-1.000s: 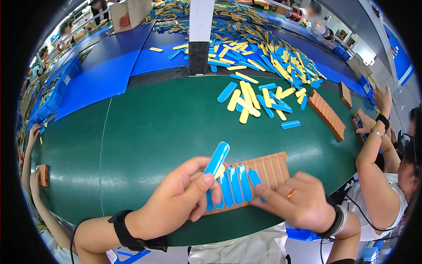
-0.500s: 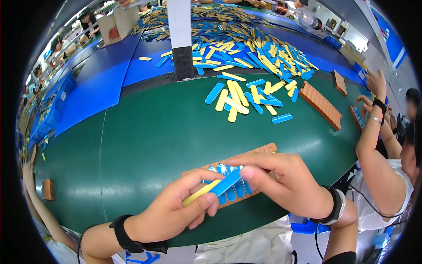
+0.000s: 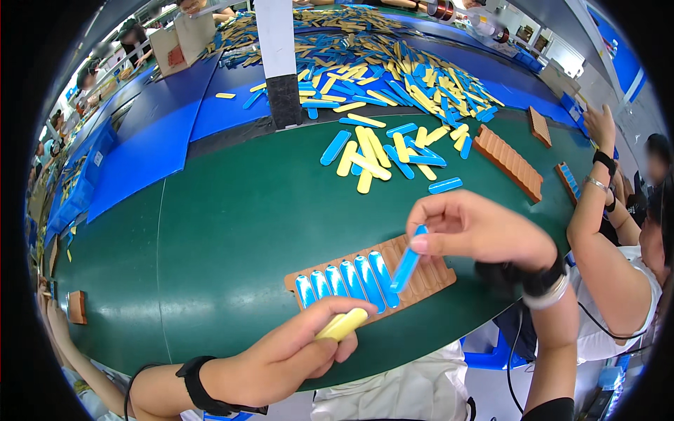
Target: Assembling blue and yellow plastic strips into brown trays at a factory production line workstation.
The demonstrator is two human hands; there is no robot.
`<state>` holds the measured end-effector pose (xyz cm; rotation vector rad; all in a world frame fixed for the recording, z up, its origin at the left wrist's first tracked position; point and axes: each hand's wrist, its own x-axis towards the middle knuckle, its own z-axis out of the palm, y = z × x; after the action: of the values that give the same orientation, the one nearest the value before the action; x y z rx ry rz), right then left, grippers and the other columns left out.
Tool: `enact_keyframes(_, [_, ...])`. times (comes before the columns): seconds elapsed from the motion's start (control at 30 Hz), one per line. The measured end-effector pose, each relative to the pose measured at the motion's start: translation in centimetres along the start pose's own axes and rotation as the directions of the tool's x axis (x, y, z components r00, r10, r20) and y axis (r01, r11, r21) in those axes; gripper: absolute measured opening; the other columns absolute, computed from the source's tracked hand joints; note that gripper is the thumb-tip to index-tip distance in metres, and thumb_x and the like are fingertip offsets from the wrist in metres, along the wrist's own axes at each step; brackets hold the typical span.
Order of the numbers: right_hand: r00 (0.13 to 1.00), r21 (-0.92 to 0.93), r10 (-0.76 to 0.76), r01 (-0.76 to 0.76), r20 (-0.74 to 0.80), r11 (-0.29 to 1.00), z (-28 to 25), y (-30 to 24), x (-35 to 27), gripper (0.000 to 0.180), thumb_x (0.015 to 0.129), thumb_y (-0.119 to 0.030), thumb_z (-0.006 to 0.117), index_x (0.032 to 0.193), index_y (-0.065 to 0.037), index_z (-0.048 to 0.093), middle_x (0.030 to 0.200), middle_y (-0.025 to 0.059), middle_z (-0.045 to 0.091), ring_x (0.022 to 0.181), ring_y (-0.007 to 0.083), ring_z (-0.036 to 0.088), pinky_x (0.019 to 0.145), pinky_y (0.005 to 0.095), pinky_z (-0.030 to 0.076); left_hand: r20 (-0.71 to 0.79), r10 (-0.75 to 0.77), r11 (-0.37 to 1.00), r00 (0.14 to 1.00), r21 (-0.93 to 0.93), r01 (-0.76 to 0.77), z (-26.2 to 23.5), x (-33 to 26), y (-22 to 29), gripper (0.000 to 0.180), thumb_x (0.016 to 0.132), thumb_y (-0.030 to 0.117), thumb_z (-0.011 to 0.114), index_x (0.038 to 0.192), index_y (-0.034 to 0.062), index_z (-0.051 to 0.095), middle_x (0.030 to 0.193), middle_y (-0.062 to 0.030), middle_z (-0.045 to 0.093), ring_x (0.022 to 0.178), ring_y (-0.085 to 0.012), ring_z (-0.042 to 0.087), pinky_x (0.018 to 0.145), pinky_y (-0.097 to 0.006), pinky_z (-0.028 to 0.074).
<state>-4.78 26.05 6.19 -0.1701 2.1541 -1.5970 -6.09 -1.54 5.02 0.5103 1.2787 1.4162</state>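
Note:
My left hand (image 3: 284,354) is closed round a yellow rounded strip (image 3: 345,323); whether more strips lie under the fingers is hidden. Between the thumb and fingers of my right hand (image 3: 484,231) is a blue rounded strip (image 3: 407,265), held tilted just above a brown grooved tray (image 3: 437,275). Blue strips (image 3: 349,278) lie side by side in the grooves at the tray's left. Its right-hand grooves hold nothing. My left fingers are by the tray's near edge.
Loose blue and yellow strips (image 3: 372,154) lie beyond the tray, with a large heap (image 3: 421,74) behind. An empty grooved tray (image 3: 509,165) is at the right. A post (image 3: 281,84) stands at the far side. A co-worker's arm (image 3: 593,210) is at the right, another's (image 3: 77,351) at the left.
My right hand has moved right and up with a blue strip, away from my left hand. My left hand has drawn slightly toward me with the yellow strip, uncovering more of the tray.

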Motion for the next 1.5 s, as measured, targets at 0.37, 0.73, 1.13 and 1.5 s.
enact_keyframes(0.37, [0.989, -0.562, 0.069, 0.016, 0.130, 0.827, 0.0, -0.7, 3.3, 0.030, 0.078, -0.020, 0.068, 0.094, -0.006, 0.047, 0.077, 0.0065, 0.048, 0.072, 0.0205, 0.048, 0.065, 0.0323, 0.041, -0.131, 0.103, 0.994, 0.986, -0.028, -0.108, -0.6, 0.8, -0.1, 0.033, 0.095, 0.011, 0.039, 0.127, 0.0047, 0.033, 0.099, -0.0182, 0.059, 0.051, -0.0086, 0.050, 0.043, -0.017, 0.032])
enact_keyframes(0.73, [0.985, 0.053, -0.161, 0.165, -0.068, 0.985, 6.7, -0.9, 0.7, 0.024, 0.085, -0.028, 0.062, 0.082, -0.004, 0.058, 0.058, 0.0001, 0.051, 0.056, 0.0038, 0.044, 0.049, 0.0225, 0.035, -0.147, 0.169, 0.980, 0.975, -0.079, -0.182, -0.4, 0.7, 0.0, 0.020, 0.096, 0.017, 0.040, 0.111, 0.0051, 0.036, 0.095, -0.0203, 0.061, 0.046, -0.0080, 0.048, 0.042, -0.016, 0.032])
enact_keyframes(1.13, [0.835, -0.189, -0.165, 0.074, -0.525, 0.979, 2.3, -0.5, -1.8, 0.018, 0.078, -0.016, 0.069, 0.091, -0.004, 0.067, 0.065, 0.0035, 0.060, 0.058, 0.0072, 0.055, 0.053, 0.0206, 0.043, -0.448, 0.262, 0.956, 0.855, 0.001, -0.293, -0.2, 1.2, 0.0, 0.037, 0.089, 0.009, 0.043, 0.124, 0.0025, 0.037, 0.089, -0.0064, 0.051, 0.050, -0.0065, 0.036, 0.048, -0.018, 0.030])
enact_keyframes(1.5, [0.941, 0.066, 0.179, -0.167, -0.287, 0.984, 1.7, -2.3, -2.3, 0.016, 0.079, -0.015, 0.067, 0.081, 0.001, 0.065, 0.065, 0.0037, 0.062, 0.056, 0.0069, 0.058, 0.054, 0.0186, 0.047, -0.447, 0.157, 0.966, 0.881, -0.117, -0.232, -1.1, 0.8, -0.5, 0.021, 0.093, 0.020, 0.044, 0.108, 0.0068, 0.039, 0.068, -0.0037, 0.045, 0.047, -0.0048, 0.030, 0.042, -0.020, 0.023])
